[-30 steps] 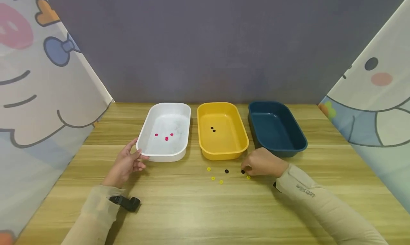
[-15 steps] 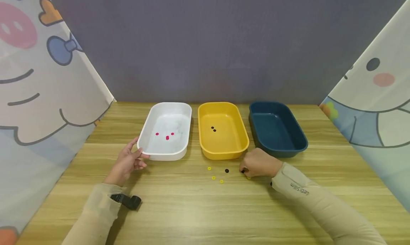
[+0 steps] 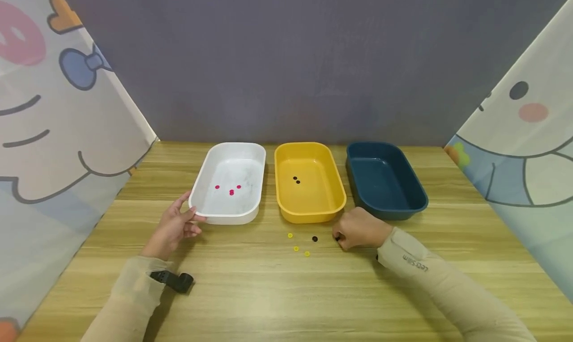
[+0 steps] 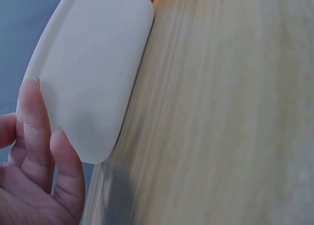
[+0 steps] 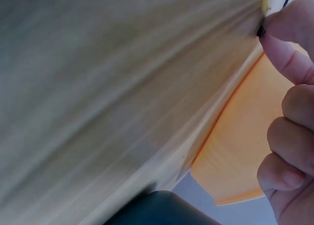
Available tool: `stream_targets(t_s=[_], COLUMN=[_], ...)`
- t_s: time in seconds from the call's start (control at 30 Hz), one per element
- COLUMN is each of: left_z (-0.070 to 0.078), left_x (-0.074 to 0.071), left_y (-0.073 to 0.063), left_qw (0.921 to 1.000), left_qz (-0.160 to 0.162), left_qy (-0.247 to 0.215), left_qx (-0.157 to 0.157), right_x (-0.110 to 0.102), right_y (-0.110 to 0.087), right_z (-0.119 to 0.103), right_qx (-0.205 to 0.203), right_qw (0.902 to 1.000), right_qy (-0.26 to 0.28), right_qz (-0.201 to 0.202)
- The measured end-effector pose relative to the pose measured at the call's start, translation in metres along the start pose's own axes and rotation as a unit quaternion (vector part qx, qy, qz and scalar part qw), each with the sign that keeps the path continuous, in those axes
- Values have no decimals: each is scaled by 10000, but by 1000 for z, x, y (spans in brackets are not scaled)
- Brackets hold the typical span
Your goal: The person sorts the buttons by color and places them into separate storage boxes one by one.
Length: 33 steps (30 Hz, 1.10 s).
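In the head view my right hand (image 3: 361, 227) is low over the table in front of the yellow tray (image 3: 311, 217). Its thumb and forefinger pinch a small black button (image 5: 261, 31), which shows at the fingertips in the right wrist view. Another black button (image 3: 315, 239) lies to the left of this hand, near several small yellow buttons (image 3: 296, 249). My left hand (image 3: 172, 227) holds the white tray (image 3: 228, 219) by its front left corner, fingers against the outer wall in the left wrist view. Several pink buttons (image 3: 231, 193) lie inside that tray.
Two black buttons (image 3: 296, 180) lie in the yellow tray. A dark blue tray (image 3: 398, 214) stands at the right of the row, just beyond my right hand. A grey wall (image 3: 295, 63) rises behind, with printed cloth panels (image 3: 528, 183) on both sides.
My right fingers have closed on the black button beside them, and the hand has shifted slightly left. The yellow button near it is now hidden. The left hand keeps its place.
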<state>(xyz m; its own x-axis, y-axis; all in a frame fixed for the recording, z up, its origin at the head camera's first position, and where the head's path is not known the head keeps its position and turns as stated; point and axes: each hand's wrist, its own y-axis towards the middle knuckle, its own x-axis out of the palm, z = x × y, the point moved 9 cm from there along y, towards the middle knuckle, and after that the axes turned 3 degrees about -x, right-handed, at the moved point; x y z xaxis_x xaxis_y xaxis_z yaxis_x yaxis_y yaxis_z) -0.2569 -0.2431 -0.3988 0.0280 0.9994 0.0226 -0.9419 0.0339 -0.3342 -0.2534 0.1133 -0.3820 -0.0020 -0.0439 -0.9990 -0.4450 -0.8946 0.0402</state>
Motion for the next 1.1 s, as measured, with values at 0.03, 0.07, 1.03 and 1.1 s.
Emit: stream_targets(t_s=[0.03,0.07,1.03,1.1], left_z=[0,0,-1,-2], left_x=[0,0,2,2], left_y=[0,1,0,-1], left_qw=[10000,10000,10000,10000], left_qz=[-11,-21,41,45], left_qy=[1,5,12,6], left_qx=[-2,-4,29,30], right_x=[0,-1,-77,-84], right_y=[0,0,11,13], right_z=[0,0,-2,-2], right_qx=[-6,-16,-246,-271], right_qw=[10000,10000,9948,9941], right_qy=[5,7,-721,-806], right_qz=[2,11,679,674])
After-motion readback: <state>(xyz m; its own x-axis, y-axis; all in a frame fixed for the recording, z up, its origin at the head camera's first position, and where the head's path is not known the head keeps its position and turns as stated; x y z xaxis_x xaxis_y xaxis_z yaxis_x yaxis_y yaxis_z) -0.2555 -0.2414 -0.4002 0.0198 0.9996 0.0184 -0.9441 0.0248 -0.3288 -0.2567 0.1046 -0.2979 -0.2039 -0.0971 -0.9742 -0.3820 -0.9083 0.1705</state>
